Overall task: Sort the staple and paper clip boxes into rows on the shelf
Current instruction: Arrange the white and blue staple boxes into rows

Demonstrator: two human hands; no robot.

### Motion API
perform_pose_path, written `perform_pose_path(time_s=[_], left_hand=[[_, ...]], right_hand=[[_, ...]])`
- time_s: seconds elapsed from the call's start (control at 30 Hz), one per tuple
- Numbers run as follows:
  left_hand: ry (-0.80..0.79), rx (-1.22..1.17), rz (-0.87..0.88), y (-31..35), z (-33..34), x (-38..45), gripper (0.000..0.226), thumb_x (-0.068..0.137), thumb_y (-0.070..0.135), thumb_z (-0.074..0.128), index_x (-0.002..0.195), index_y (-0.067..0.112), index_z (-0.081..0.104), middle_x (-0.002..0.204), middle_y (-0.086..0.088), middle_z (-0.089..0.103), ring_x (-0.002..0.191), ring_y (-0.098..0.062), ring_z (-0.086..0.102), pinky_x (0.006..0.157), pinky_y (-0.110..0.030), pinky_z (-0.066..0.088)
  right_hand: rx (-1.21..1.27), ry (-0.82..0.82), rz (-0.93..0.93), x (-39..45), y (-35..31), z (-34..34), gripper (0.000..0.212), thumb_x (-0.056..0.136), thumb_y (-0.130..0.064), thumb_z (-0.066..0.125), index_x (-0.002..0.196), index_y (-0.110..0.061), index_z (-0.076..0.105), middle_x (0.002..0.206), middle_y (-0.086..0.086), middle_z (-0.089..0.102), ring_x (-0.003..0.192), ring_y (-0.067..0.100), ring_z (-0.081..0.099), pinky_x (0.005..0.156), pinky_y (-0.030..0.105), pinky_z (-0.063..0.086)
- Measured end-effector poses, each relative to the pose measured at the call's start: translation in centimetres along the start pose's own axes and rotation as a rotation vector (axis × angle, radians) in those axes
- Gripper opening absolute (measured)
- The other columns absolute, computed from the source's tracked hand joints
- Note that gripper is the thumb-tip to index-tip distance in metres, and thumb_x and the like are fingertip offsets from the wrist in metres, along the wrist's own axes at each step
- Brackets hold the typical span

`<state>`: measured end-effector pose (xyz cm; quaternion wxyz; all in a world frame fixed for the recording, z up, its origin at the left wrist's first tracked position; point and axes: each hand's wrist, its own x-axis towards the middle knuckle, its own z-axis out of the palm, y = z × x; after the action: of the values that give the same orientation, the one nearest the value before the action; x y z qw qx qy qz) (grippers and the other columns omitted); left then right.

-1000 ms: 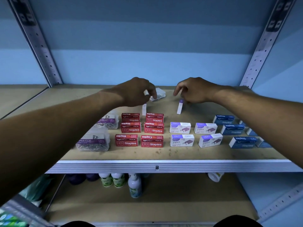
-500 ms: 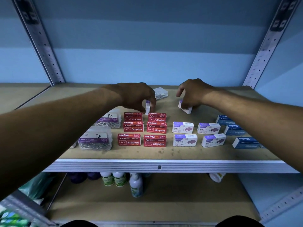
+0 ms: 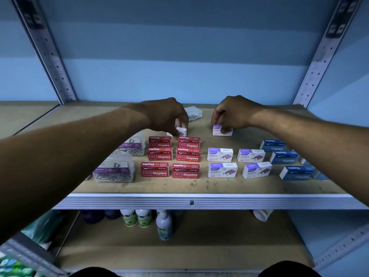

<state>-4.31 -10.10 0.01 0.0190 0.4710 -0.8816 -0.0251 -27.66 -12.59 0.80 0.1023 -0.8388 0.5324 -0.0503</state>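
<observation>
My left hand (image 3: pixel 166 116) pinches a white-and-purple staple box (image 3: pixel 182 131) just behind the red staple boxes (image 3: pixel 174 156). My right hand (image 3: pixel 232 114) grips a second white-and-purple staple box (image 3: pixel 218 131), laid flat behind the rows of white staple boxes (image 3: pixel 237 162). Blue staple boxes (image 3: pixel 287 158) sit in rows at the right, partly hidden by my right forearm. Clear paper clip boxes (image 3: pixel 115 170) stand at the left, and one more clear paper clip box (image 3: pixel 193 113) lies farther back between my hands.
The wooden shelf board (image 3: pixel 179 186) has a white front edge. Perforated metal uprights (image 3: pixel 50 56) rise at both back corners. On the lower shelf stand several bottles (image 3: pixel 143 218).
Both hands drew the two upright white-and-purple boxes toward me from the back. The right one now lies flat behind the white rows; the left one has turned beside the red boxes.
</observation>
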Motion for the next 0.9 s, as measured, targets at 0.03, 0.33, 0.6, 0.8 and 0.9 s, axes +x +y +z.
perform_pose_path(time_s=[0.03, 0.33, 0.6, 0.8, 0.9], left_hand=[[0.005, -0.011, -0.006, 0.1, 0.0, 0.0, 0.022, 0.082, 0.028, 0.077, 0.103, 0.021, 0.073, 0.083, 0.015, 0.062, 0.071, 0.003, 0.055, 0.073, -0.024, 0.047], [0.136, -0.022, -0.056, 1.0, -1.3, 0.1, 0.024, 0.080, 0.028, 0.079, 0.102, 0.019, 0.076, 0.096, 0.004, 0.073, 0.069, 0.001, 0.054, 0.073, -0.024, 0.046], [0.147, -0.059, -0.075, 4.9, -2.5, 1.1, 0.021, 0.082, 0.033, 0.076, 0.101, 0.024, 0.077, 0.110, 0.008, 0.073, 0.083, -0.002, 0.059, 0.078, -0.025, 0.047], [0.111, -0.087, -0.093, 7.6, -2.0, 2.5, 0.026, 0.081, 0.037, 0.077, 0.103, 0.025, 0.075, 0.102, 0.012, 0.069, 0.091, -0.006, 0.060, 0.065, -0.019, 0.039], [0.080, -0.086, -0.102, 8.5, -1.6, 3.2, 0.025, 0.079, 0.039, 0.078, 0.100, 0.026, 0.075, 0.099, 0.012, 0.068, 0.094, -0.009, 0.061, 0.069, -0.021, 0.043]], right_hand=[[-0.003, -0.009, -0.005, 0.0, 0.1, -0.1, 0.031, 0.076, -0.001, 0.079, 0.094, -0.027, 0.077, 0.092, -0.014, 0.071, 0.096, 0.010, 0.066, 0.089, 0.031, 0.055], [-0.016, 0.010, -0.001, -1.5, 0.1, -1.1, 0.029, 0.079, -0.009, 0.077, 0.099, -0.030, 0.076, 0.089, -0.015, 0.065, 0.093, 0.009, 0.062, 0.081, 0.028, 0.052], [-0.042, 0.001, 0.026, -4.0, 0.8, -2.2, 0.027, 0.078, -0.013, 0.079, 0.095, -0.033, 0.073, 0.090, -0.014, 0.066, 0.088, 0.009, 0.061, 0.075, 0.026, 0.051], [-0.069, 0.001, 0.053, -5.5, 1.8, -2.4, 0.027, 0.076, -0.016, 0.082, 0.095, -0.033, 0.074, 0.091, -0.015, 0.067, 0.089, 0.009, 0.063, 0.081, 0.030, 0.055], [-0.053, -0.019, 0.056, -6.2, 2.2, -2.4, 0.028, 0.076, -0.014, 0.082, 0.096, -0.031, 0.075, 0.088, -0.015, 0.068, 0.087, 0.007, 0.063, 0.083, 0.030, 0.056]])
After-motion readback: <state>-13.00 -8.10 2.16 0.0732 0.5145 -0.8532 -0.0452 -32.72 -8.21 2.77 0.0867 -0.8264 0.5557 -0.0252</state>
